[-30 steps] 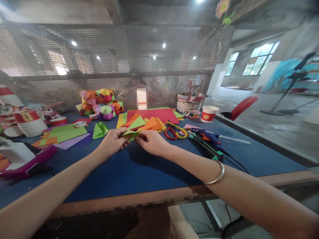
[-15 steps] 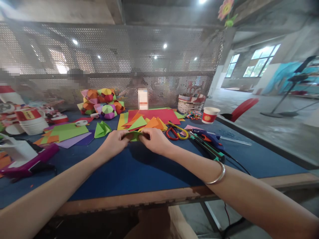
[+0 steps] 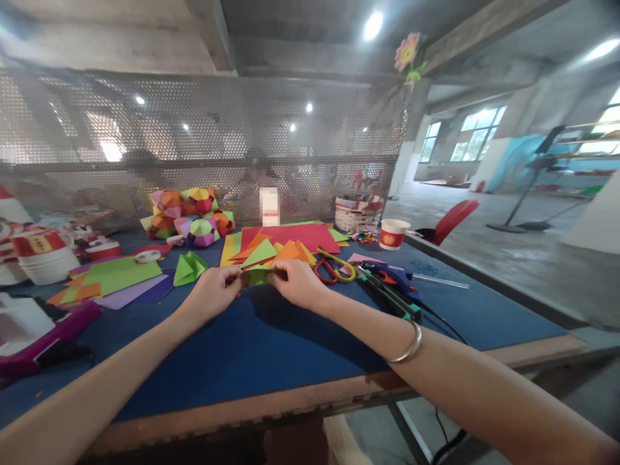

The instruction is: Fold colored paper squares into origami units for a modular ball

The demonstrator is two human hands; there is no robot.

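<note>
A small folded green paper piece [image 3: 256, 276] is pinched between both of my hands just above the blue table top [image 3: 271, 336]. My left hand [image 3: 216, 290] grips its left end with fingers closed. My right hand [image 3: 295, 282] grips its right end, also closed, and a silver bangle [image 3: 407, 345] sits on that forearm. Right behind my hands lies a pile of folded orange and green paper triangles [image 3: 278, 252] on a red sheet [image 3: 290, 236].
Red and yellow scissors [image 3: 334, 268] and a blue glue gun [image 3: 392, 281] with its cord lie to the right. A paper cup [image 3: 393, 234], a basket [image 3: 357, 212], colourful paper balls [image 3: 188, 212], flat sheets [image 3: 116, 278] and a purple tool [image 3: 43, 336] fill the rest. A mesh screen [image 3: 217, 142] backs the table.
My hands stay together on the green piece, folded slightly tighter. The camera has tilted up and turned, so everything sits lower and further left in view.
</note>
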